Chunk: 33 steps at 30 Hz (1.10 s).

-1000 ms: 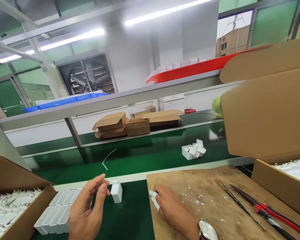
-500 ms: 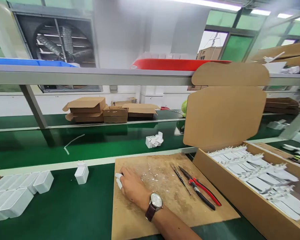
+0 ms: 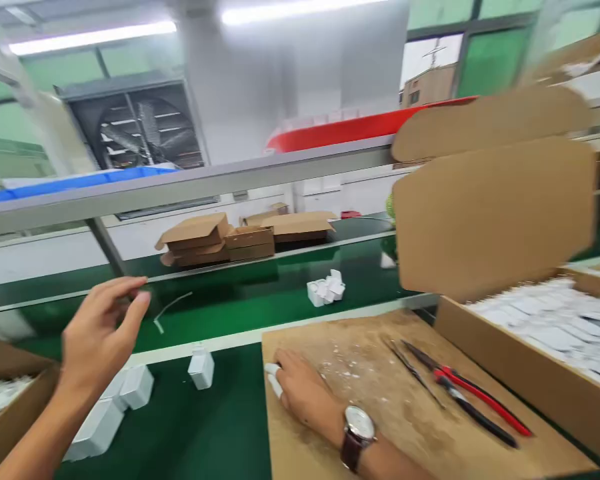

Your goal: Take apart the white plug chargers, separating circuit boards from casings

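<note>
My left hand (image 3: 99, 332) is raised above the green mat with its fingers stretched out and loosely together, holding nothing. Below and to its right a single white plastic part (image 3: 201, 369) stands upright on the mat. A row of white rectangular parts (image 3: 111, 413) lies under my left forearm. My right hand (image 3: 300, 393), with white wraps on its fingertips and a watch on the wrist, rests curled on the left edge of a wooden board (image 3: 380, 400); its fingers are mostly hidden. Red-handled cutters (image 3: 467, 395) and tweezers (image 3: 414, 373) lie on the board to the right.
An open cardboard box (image 3: 525, 347) full of white parts stands at the right, its lid up. Another box (image 3: 5, 407) sits at the left edge. A small clump of white parts (image 3: 326, 289) lies on the green conveyor belt (image 3: 260, 300). Flat cartons (image 3: 230, 241) are stacked beyond it.
My left hand, out of view half a second ago, has come up over the mat at the left. The view has swung back to the left. My right hand has stayed on the board's edge.
</note>
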Available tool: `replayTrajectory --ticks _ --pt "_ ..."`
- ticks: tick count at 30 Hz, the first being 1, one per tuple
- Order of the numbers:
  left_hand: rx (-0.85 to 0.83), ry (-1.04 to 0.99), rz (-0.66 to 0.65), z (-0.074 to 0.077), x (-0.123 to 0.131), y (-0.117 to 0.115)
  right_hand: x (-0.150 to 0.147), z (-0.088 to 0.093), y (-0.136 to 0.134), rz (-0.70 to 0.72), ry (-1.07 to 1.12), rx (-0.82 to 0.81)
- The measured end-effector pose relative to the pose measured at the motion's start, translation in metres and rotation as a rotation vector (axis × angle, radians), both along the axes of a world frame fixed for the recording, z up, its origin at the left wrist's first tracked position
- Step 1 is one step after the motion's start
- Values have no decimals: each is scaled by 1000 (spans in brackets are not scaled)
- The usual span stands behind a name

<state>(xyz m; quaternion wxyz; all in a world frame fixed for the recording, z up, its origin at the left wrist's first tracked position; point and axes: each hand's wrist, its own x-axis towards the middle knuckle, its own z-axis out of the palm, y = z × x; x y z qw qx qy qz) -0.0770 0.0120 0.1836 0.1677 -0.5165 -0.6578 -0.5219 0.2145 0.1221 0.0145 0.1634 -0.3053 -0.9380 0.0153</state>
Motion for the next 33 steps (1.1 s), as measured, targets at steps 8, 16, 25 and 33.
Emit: replayTrajectory --ticks 8,16,25,33 --pt "-307 -43 60 -14 -63 69 5 -11 9 -29 30 -5" --pt "-593 -70 2 -61 -85 89 8 -30 16 -59 18 -36" --pt "-935 -215 20 -74 -111 110 6 -20 11 -56 92 -287" --pt "-788 -114 -655 -28 36 105 15 26 -19 -239 448 -517"
